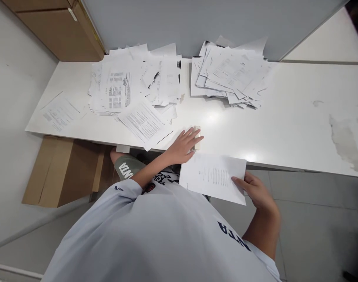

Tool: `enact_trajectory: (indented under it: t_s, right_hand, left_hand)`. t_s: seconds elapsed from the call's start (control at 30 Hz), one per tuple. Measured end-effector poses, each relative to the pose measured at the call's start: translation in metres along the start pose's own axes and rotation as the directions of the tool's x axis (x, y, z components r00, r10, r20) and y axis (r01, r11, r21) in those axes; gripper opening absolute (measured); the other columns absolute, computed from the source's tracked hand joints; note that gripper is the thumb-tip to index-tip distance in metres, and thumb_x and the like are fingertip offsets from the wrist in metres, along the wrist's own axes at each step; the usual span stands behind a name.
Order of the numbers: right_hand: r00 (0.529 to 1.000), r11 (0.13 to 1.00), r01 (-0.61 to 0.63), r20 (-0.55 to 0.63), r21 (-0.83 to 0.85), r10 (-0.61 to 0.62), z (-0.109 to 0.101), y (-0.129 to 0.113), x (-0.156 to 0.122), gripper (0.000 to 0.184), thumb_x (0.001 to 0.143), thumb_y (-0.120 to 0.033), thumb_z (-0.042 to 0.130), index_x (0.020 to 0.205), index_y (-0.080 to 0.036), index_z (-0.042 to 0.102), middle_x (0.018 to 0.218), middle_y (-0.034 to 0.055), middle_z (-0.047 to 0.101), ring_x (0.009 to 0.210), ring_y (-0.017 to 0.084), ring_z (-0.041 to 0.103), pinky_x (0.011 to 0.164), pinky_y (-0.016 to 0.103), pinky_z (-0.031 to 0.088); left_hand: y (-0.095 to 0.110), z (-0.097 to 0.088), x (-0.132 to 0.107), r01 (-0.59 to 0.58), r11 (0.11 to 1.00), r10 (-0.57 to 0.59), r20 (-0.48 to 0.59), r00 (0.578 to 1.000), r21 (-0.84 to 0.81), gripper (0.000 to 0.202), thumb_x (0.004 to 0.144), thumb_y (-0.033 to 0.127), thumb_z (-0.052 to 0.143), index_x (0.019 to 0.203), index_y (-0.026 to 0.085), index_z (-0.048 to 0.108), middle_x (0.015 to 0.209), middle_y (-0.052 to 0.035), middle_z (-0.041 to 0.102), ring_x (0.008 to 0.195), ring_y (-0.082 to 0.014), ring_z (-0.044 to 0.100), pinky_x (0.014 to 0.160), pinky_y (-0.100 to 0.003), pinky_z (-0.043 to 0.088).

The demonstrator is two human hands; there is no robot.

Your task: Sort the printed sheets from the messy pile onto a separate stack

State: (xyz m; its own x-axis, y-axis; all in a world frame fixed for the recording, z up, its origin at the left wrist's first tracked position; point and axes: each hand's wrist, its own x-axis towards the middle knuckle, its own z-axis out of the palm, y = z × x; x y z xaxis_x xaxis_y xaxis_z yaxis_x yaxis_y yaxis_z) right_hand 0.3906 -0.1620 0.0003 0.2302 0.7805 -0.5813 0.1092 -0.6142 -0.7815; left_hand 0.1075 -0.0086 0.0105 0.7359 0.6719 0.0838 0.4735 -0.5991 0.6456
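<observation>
My right hand (pixel 256 190) pinches the right edge of a printed sheet of paper (pixel 214 176), thumb on top. The sheet lies partly over the table's front edge, with rows of small print on it. Fingers spread, my left hand (pixel 183 147) rests palm down near the table's front edge. Its fingertips reach over a small, pale yellowish object (pixel 197 141), partly hidden under them; I cannot make out its kind. To the left of that hand, another printed sheet (pixel 145 121) lies at a slant, overhanging the edge slightly.
A messy paper pile (pixel 117 90) covers the back left of the white table (pixel 296 125), with a second pile (pixel 231 74) to its right. One loose sheet (pixel 60 113) lies far left. Cardboard boxes (pixel 49 172) stand below the table and a brown carton (pixel 49 31) behind it.
</observation>
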Motion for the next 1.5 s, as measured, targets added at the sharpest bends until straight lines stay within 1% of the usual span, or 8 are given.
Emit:
enact_trajectory:
  t_s: [0.37, 0.6, 0.73, 0.83, 1.0, 1.1, 1.27, 1.5]
  right_hand:
    - [0.999, 0.996, 0.018, 0.042, 0.091, -0.022, -0.003, -0.006, 0.005, 0.051, 0.056, -0.052, 0.084, 0.093, -0.019, 0.072, 0.083, 0.0085, 0.074, 0.073, 0.028, 0.069, 0.058, 0.035, 0.054]
    - [0.999, 0.975, 0.036, 0.004, 0.218, -0.038, -0.005, 0.008, 0.006, 0.054, 0.054, -0.052, 0.086, 0.094, -0.019, 0.071, 0.086, 0.0098, 0.075, 0.073, 0.029, 0.071, 0.058, 0.036, 0.056]
    - [0.998, 0.971, 0.055, 0.006, 0.235, -0.058, -0.001, 0.008, 0.015, 0.052, 0.053, -0.052, 0.086, 0.091, -0.02, 0.07, 0.088, 0.0084, 0.076, 0.075, 0.028, 0.071, 0.06, 0.035, 0.056]
    - [0.999, 0.964, 0.048, 0.0, 0.263, -0.05, 0.003, 0.007, 0.021, 0.048, 0.053, -0.047, 0.086, 0.089, -0.02, 0.07, 0.086, 0.0075, 0.076, 0.076, 0.027, 0.071, 0.062, 0.034, 0.056]
    - [0.999, 0.951, 0.047, -0.041, 0.305, -0.036, 0.005, 0.004, 0.024, 0.043, 0.052, -0.04, 0.085, 0.087, -0.02, 0.069, 0.086, 0.0071, 0.076, 0.076, 0.028, 0.072, 0.063, 0.034, 0.056]
    - [0.999, 0.951, 0.037, -0.038, 0.307, -0.027, 0.005, 0.0, 0.024, 0.04, 0.053, -0.038, 0.084, 0.085, -0.02, 0.069, 0.086, 0.0073, 0.076, 0.077, 0.028, 0.072, 0.063, 0.034, 0.056]
    - [0.999, 0.941, 0.002, -0.038, 0.338, 0.011, 0.005, -0.005, 0.026, 0.041, 0.051, -0.036, 0.085, 0.084, -0.019, 0.07, 0.087, 0.009, 0.076, 0.079, 0.029, 0.072, 0.062, 0.034, 0.056]
    - [1.0, 0.935, 0.015, -0.029, 0.353, -0.005, 0.005, -0.002, 0.028, 0.046, 0.053, -0.042, 0.086, 0.089, -0.018, 0.071, 0.092, 0.0104, 0.076, 0.078, 0.029, 0.072, 0.063, 0.035, 0.057]
  left_hand:
    - [-0.002, -0.003, -0.01, 0.081, 0.995, -0.082, -0.007, 0.997, -0.058, 0.064, 0.091, 0.021, 0.05, 0.152, 0.028, 0.028, 0.165, -0.002, 0.02, 0.154, -0.0249, 0.011, 0.127, -0.047, 0.011]
    - [-0.002, -0.002, -0.014, 0.09, 0.994, -0.093, -0.049, 0.994, -0.066, 0.056, 0.094, 0.028, 0.049, 0.148, 0.027, 0.034, 0.157, -0.0041, 0.038, 0.15, -0.0256, 0.027, 0.126, -0.049, 0.018]
    - [-0.003, 0.002, -0.014, 0.076, 0.996, -0.081, -0.117, 0.99, -0.052, 0.049, 0.094, 0.026, 0.049, 0.142, 0.025, 0.042, 0.124, -0.0047, 0.066, 0.125, -0.0217, 0.057, 0.124, -0.05, 0.025]
    - [-0.005, 0.004, -0.013, 0.069, 0.995, -0.081, -0.187, 0.979, -0.07, 0.043, 0.092, 0.018, 0.048, 0.134, 0.023, 0.051, 0.096, -0.0003, 0.07, 0.099, -0.0176, 0.066, 0.121, -0.05, 0.031]
    - [-0.006, 0.009, -0.014, 0.075, 0.996, -0.088, -0.271, 0.959, -0.057, 0.04, 0.089, 0.017, 0.051, 0.129, 0.022, 0.055, 0.108, -0.006, 0.067, 0.105, -0.0216, 0.062, 0.102, -0.045, 0.05]
    - [-0.007, 0.009, -0.012, 0.033, 0.999, -0.026, -0.367, 0.93, 0.012, 0.042, 0.092, 0.021, 0.048, 0.134, 0.019, 0.051, 0.126, -0.0121, 0.062, 0.123, -0.0252, 0.055, 0.105, -0.045, 0.049]
    - [-0.013, -0.002, -0.001, -0.278, 0.935, 0.31, -0.128, 0.942, 0.218, 0.049, 0.098, 0.03, 0.04, 0.146, 0.019, 0.042, 0.15, -0.0096, 0.049, 0.15, -0.0277, 0.026, 0.12, -0.051, 0.032]
    - [-0.023, -0.003, 0.002, -0.349, 0.896, 0.358, 0.018, 0.934, 0.274, 0.046, 0.1, 0.026, 0.038, 0.142, 0.014, 0.05, 0.147, -0.0076, 0.053, 0.151, -0.0264, 0.025, 0.119, -0.046, 0.034]
